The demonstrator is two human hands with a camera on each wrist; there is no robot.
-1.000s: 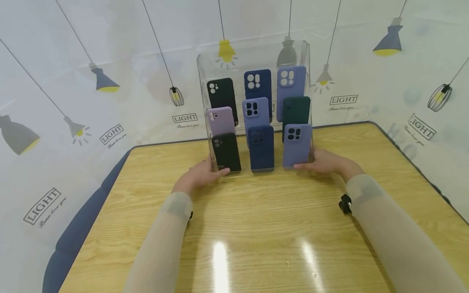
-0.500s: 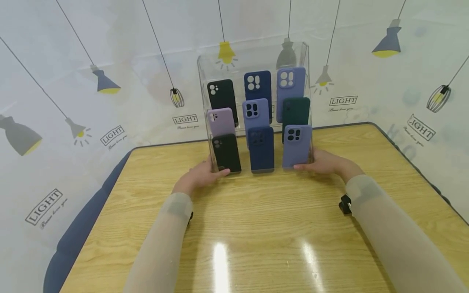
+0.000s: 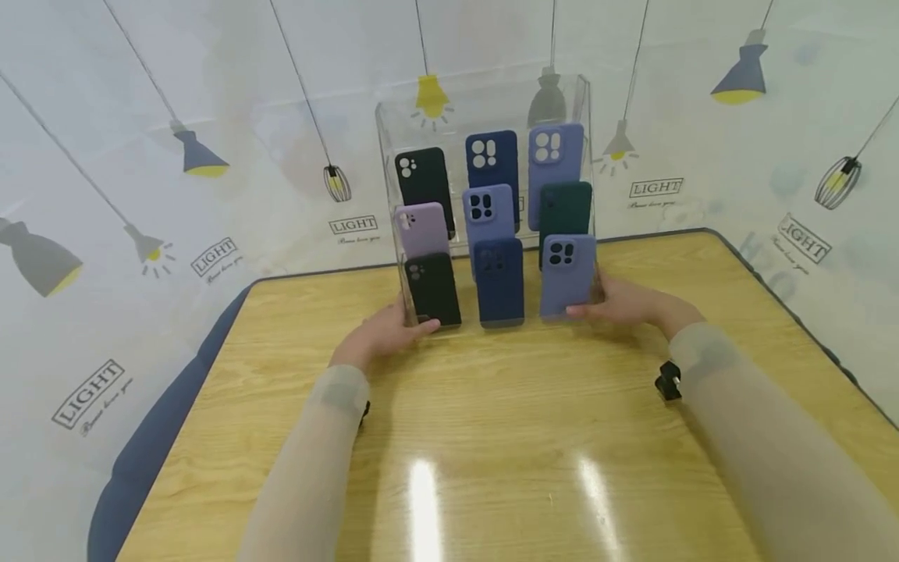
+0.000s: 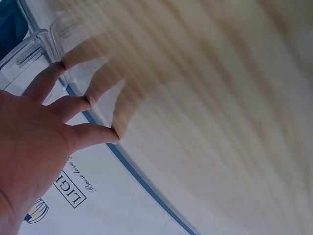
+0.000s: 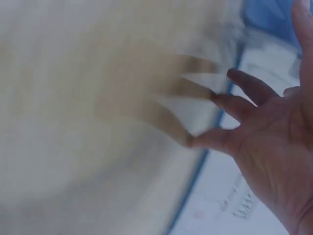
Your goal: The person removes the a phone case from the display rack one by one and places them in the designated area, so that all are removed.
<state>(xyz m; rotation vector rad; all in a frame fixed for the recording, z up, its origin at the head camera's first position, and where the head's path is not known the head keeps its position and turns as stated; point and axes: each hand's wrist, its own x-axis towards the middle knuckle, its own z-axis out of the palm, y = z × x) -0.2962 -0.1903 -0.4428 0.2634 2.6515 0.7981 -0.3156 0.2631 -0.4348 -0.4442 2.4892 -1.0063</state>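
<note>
A clear acrylic display stand (image 3: 492, 97) stands upright near the table's back edge, with phone cases in tiers. The front row has a black case (image 3: 431, 293), a navy case (image 3: 500, 285) and a lavender case (image 3: 569, 273). My left hand (image 3: 386, 332) holds the stand's lower left corner, thumb across the front by the black case. At the lower right corner my right hand (image 3: 628, 300) holds on, its thumb over the lavender case's bottom. Both wrist views show spread fingers with tips on the table, near the stand's side.
The wooden table (image 3: 463, 414) has a dark blue edge. Behind it hangs a pale backdrop (image 3: 281, 226) printed with lamps. Behind the front row stand a pink-purple case (image 3: 421, 226), a dark green case (image 3: 565, 211) and several others.
My right forearm and hand have shifted slightly right, the thumb sliding a little toward the stand's side. The left hand and the stand look still; the head view has shifted slightly.
</note>
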